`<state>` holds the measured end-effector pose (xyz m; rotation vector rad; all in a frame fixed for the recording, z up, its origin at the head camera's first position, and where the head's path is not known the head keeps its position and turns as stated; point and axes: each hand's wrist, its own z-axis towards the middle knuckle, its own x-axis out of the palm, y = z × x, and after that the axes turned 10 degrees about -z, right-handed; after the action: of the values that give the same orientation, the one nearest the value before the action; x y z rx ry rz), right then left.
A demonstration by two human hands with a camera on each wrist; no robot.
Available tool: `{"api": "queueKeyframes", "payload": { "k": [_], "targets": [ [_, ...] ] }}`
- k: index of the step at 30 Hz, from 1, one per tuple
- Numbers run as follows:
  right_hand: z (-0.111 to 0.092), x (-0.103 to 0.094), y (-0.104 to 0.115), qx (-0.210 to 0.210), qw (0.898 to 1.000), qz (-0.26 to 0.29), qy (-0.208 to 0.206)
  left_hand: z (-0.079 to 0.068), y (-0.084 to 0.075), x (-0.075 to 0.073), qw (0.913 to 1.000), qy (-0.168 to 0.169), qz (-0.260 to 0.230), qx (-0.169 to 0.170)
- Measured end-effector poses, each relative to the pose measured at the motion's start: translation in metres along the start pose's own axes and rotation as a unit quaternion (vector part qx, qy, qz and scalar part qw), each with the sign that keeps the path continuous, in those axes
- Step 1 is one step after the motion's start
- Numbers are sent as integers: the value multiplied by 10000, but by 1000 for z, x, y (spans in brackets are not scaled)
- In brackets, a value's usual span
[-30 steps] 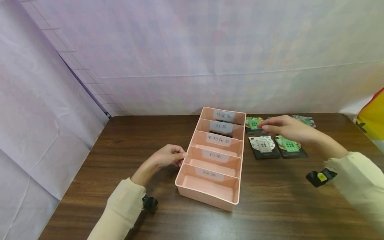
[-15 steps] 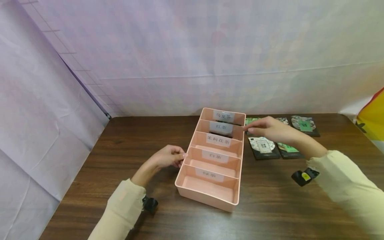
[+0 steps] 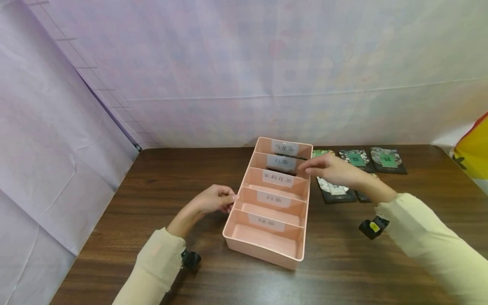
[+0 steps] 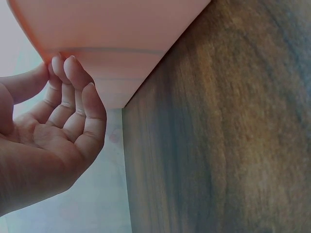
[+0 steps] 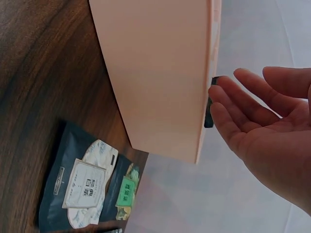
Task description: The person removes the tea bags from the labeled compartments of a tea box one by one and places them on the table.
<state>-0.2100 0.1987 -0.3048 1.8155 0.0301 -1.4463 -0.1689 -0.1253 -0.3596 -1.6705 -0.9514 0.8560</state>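
Observation:
A pink divided storage box (image 3: pixel 261 250) stands on the table, its compartments marked with white paper labels. My left hand (image 3: pixel 211 199) pinches the box's left rim between thumb and fingertips; in the left wrist view the curled fingers lie against the outer wall. Over the second compartment from the back reaches my right hand (image 3: pixel 335 170), fingertips just inside the right rim. In the right wrist view its thumb stands apart from loosely bent fingers, and the dark edge of a tea packet (image 5: pixel 209 115) shows beside them. Dark packet edges also show in the two rear compartments.
Right of the box lie several black tea packets: one with a white label (image 3: pixel 337 191), green-labelled ones behind it (image 3: pixel 356 159) and at the far right (image 3: pixel 389 161), others partly hidden by the right arm. A pale curtain (image 3: pixel 267 76) hangs behind the brown wooden table (image 3: pixel 343 262).
My right hand has moved left from above the packets on the table to over the rear part of the box. The left hand and the box have stayed in place.

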Motion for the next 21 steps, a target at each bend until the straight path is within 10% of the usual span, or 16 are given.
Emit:
{"api": "queueKeyframes", "payload": {
  "k": [21],
  "targets": [
    [14,16,-4,-142,9997,-217,-19,1,2,1,9999,6,-104,19]
  ]
}}
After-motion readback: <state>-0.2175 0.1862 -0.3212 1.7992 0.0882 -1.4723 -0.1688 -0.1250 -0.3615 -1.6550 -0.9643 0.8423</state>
